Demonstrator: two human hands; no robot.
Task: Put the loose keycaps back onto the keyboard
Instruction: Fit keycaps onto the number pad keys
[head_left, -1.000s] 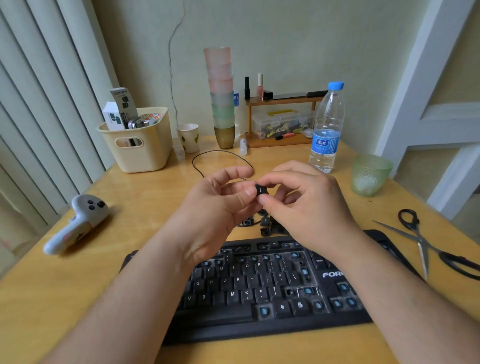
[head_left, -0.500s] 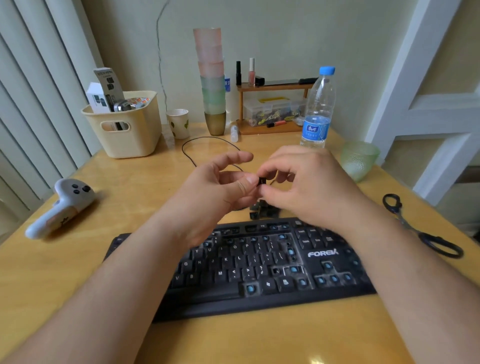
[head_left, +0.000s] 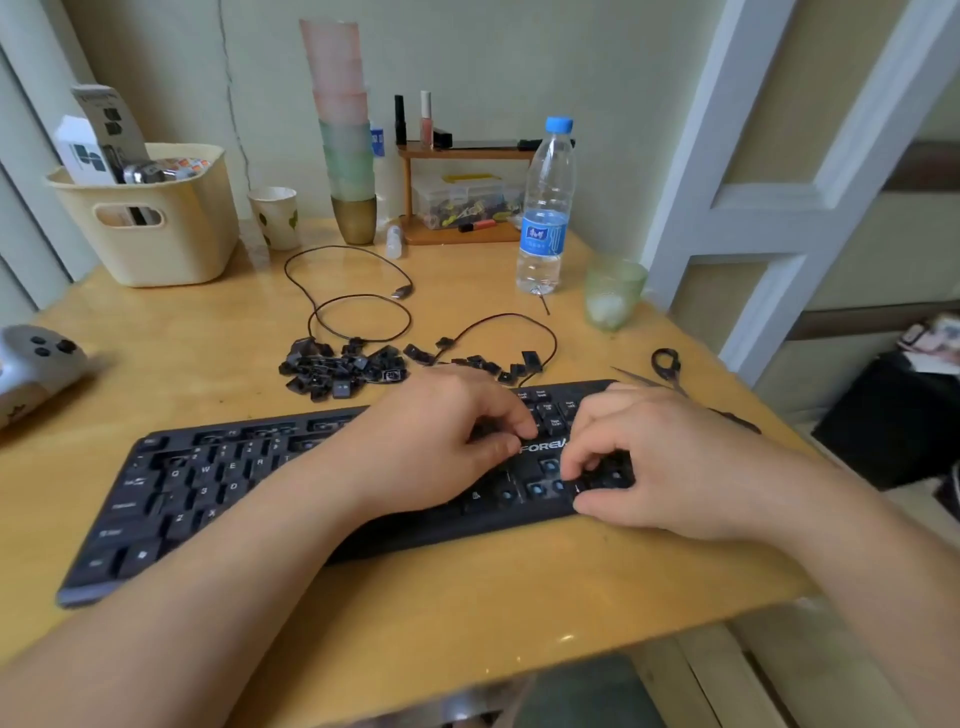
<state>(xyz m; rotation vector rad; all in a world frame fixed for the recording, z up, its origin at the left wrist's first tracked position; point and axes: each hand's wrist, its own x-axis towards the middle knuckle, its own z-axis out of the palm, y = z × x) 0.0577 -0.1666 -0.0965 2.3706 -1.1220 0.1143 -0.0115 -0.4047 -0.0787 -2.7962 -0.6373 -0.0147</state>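
Black keyboard (head_left: 218, 493) lies on the wood desk (head_left: 467, 597), and both hands are on its right part. The left hand (head_left: 436, 452) rests with bent fingers near the white brand word. Its fingertips touch the keys there, but I cannot tell if it holds anything. The right hand (head_left: 660, 467) has its fingers curled down onto the spot by the arrow keys, and the thumb lies along the front edge. A key with a small arrow shows just by its fingertips. It looks like that hand is pushing a cap into place, but the cap itself is hidden under the fingers. Blue posts (head_left: 537, 488) with no caps show between the two hands, so more spots need filling.

The loose keycaps (head_left: 343, 369) sit in a pile behind the keyboard, with a few more spread out to the right among the loops of black cable (head_left: 358, 306).

To do this step well, I think the cap should sit flat and straight over its blue post first. Then push down from right above with one fingertip. The other hand should hold the keyboard so it does not slide. If the cap leans, lift it and try again, don't force it
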